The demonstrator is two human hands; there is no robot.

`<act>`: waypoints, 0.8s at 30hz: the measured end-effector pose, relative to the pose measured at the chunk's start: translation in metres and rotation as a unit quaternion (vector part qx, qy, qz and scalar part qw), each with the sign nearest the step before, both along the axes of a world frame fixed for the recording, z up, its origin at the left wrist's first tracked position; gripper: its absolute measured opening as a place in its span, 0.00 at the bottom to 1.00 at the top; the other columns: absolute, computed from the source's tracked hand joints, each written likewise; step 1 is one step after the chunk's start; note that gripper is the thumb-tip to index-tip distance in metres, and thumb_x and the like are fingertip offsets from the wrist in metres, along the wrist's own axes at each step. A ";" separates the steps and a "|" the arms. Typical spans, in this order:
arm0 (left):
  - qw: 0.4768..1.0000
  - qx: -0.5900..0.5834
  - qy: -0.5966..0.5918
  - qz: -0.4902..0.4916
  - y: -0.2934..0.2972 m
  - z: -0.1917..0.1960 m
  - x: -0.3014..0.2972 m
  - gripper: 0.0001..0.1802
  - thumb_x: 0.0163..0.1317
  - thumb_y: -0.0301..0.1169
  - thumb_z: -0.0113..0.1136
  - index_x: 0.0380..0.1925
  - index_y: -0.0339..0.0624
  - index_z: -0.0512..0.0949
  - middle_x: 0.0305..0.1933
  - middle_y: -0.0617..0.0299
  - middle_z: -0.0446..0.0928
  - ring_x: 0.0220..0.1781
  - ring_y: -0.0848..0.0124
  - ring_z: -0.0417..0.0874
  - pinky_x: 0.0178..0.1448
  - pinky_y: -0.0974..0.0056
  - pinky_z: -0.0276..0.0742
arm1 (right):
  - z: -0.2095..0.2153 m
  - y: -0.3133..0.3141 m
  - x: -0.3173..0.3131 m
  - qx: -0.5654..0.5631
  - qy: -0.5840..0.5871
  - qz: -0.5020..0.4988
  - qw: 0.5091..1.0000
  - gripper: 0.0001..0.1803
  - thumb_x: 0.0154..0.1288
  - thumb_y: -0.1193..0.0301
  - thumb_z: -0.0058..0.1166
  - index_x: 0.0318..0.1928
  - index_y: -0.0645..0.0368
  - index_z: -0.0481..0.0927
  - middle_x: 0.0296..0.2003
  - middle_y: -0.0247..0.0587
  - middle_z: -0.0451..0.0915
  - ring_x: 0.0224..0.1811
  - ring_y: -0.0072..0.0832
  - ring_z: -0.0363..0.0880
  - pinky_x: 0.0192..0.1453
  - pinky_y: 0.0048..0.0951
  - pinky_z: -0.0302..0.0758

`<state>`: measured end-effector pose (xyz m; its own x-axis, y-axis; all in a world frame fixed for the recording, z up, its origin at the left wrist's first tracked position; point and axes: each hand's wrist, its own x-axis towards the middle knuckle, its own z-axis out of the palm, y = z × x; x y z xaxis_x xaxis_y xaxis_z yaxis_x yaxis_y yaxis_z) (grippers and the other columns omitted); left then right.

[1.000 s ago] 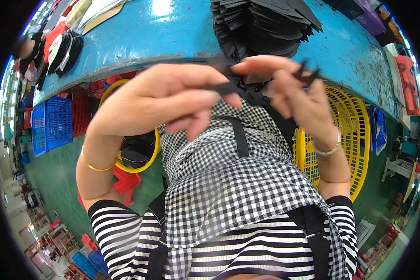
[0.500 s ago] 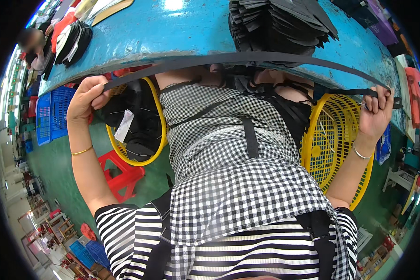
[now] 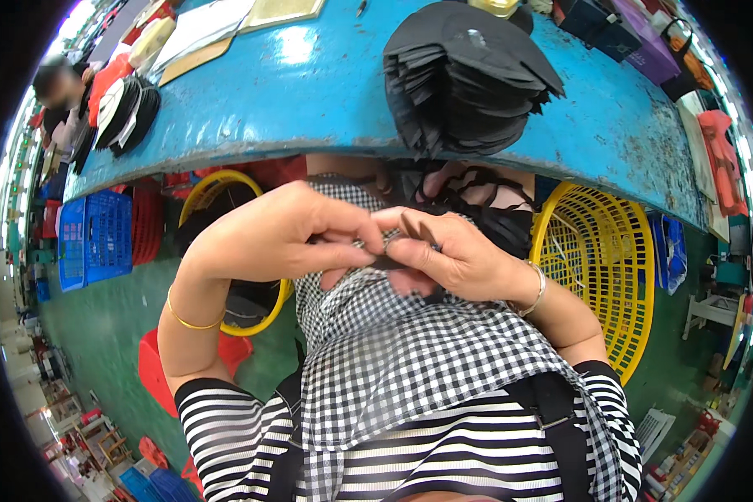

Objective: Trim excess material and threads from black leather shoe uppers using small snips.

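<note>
Close together over my lap, my left hand (image 3: 297,234) and my right hand (image 3: 456,255) are both closed in a pinch, fingertips meeting. A short dark piece of the black strap (image 3: 385,262) shows between them, pinched by both hands. The rest of the strap is mostly hidden by my fingers. Another narrow dark piece sticks up between the fingers of my right hand; I cannot tell whether it belongs to the strap. Beneath the hands lies my black-and-white checked apron (image 3: 427,360). Several black strips (image 3: 485,188) lie across my lap beyond the right hand.
Ahead is a blue table (image 3: 251,117) bearing a tall stack of black fabric pieces (image 3: 477,75). Yellow baskets stand on both sides, one at left (image 3: 283,305) holding black items, one at right (image 3: 636,276). A red stool (image 3: 155,368) and blue crate (image 3: 96,238) are at left.
Both hands have come in from wide apart, where they stretched the black strap along the table edge, to meet over my lap. The strap is no longer stretched out.
</note>
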<state>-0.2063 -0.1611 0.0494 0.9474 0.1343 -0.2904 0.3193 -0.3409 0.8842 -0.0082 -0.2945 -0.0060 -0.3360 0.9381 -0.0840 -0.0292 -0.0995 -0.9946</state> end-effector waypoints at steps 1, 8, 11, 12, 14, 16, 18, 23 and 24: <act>1.000 0.004 -0.002 -0.005 0.003 0.000 -0.002 0.06 0.64 0.24 0.61 0.39 0.35 0.83 0.21 0.65 0.80 0.22 0.80 0.78 0.27 0.73 0.70 | -0.004 0.000 0.009 0.055 -0.050 0.020 0.997 0.11 0.74 0.68 0.51 0.49 0.62 0.78 0.26 0.35 0.77 0.23 0.17 0.70 0.30 0.23 0.70; 0.988 -0.070 -0.009 0.138 0.051 -0.032 -0.049 0.09 0.69 0.25 0.57 0.41 0.32 0.84 0.24 0.67 0.80 0.23 0.84 0.74 0.28 0.76 0.69 | -0.009 -0.033 0.071 -0.043 0.030 -0.153 0.987 0.06 0.74 0.73 0.50 0.40 0.63 0.77 0.30 0.24 0.71 0.31 0.10 0.64 0.35 0.16 0.63; 0.979 -0.091 0.004 0.183 0.077 -0.021 -0.049 0.10 0.68 0.24 0.56 0.42 0.30 0.84 0.25 0.62 0.82 0.20 0.84 0.72 0.25 0.78 0.68 | -0.022 -0.039 0.083 -0.045 0.043 -0.205 0.977 0.07 0.75 0.73 0.49 0.38 0.64 0.75 0.25 0.24 0.67 0.25 0.11 0.61 0.28 0.17 0.59; 0.973 -0.095 -0.024 0.208 0.085 -0.024 -0.050 0.09 0.68 0.24 0.57 0.41 0.30 0.84 0.25 0.61 0.82 0.20 0.83 0.73 0.25 0.77 0.69 | -0.030 -0.037 0.086 -0.032 0.064 -0.212 0.975 0.07 0.75 0.73 0.49 0.38 0.64 0.75 0.23 0.23 0.66 0.23 0.11 0.60 0.25 0.17 0.56; 0.966 -0.074 -0.047 0.245 0.097 -0.024 -0.048 0.08 0.68 0.24 0.57 0.40 0.30 0.83 0.25 0.60 0.82 0.20 0.83 0.73 0.25 0.77 0.69 | -0.040 -0.035 0.089 -0.041 0.068 -0.216 0.973 0.07 0.75 0.73 0.49 0.38 0.64 0.74 0.23 0.23 0.66 0.22 0.11 0.59 0.25 0.16 0.56; 0.944 -0.081 -0.099 0.304 0.103 -0.017 -0.047 0.06 0.68 0.25 0.59 0.37 0.33 0.83 0.26 0.60 0.83 0.22 0.81 0.77 0.27 0.77 0.72 | -0.039 -0.042 0.087 -0.070 0.080 -0.238 0.966 0.07 0.75 0.73 0.49 0.39 0.64 0.74 0.24 0.24 0.67 0.21 0.10 0.60 0.25 0.15 0.55; 0.923 -0.110 -0.152 0.336 0.111 -0.017 -0.045 0.06 0.67 0.25 0.60 0.36 0.33 0.82 0.26 0.60 0.82 0.23 0.80 0.78 0.28 0.76 0.73 | -0.040 -0.043 0.086 -0.081 0.070 -0.251 0.962 0.07 0.75 0.73 0.49 0.39 0.64 0.74 0.24 0.27 0.69 0.21 0.12 0.60 0.25 0.17 0.58; 0.826 -0.251 -0.326 0.385 0.121 -0.012 -0.018 0.03 0.66 0.26 0.62 0.36 0.38 0.80 0.31 0.57 0.83 0.26 0.75 0.80 0.31 0.72 0.76 | -0.027 -0.021 0.077 -0.061 -0.207 -0.125 0.968 0.04 0.68 0.75 0.55 0.40 0.63 0.78 0.25 0.33 0.78 0.25 0.19 0.75 0.31 0.22 0.71; 0.809 -0.284 -0.365 0.362 0.125 -0.018 -0.014 0.03 0.69 0.28 0.60 0.37 0.40 0.79 0.37 0.57 0.83 0.30 0.73 0.82 0.36 0.69 0.80 | -0.032 -0.016 0.072 -0.006 -0.250 -0.115 0.961 0.06 0.64 0.76 0.56 0.42 0.61 0.78 0.29 0.41 0.83 0.30 0.29 0.83 0.35 0.28 0.76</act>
<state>-0.2204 -0.0361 0.0318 0.6266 0.7727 0.1016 -0.4242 0.2289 0.8762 0.0637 -0.3106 -0.0376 -0.0349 0.9805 -0.1932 0.4292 -0.1599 -0.8889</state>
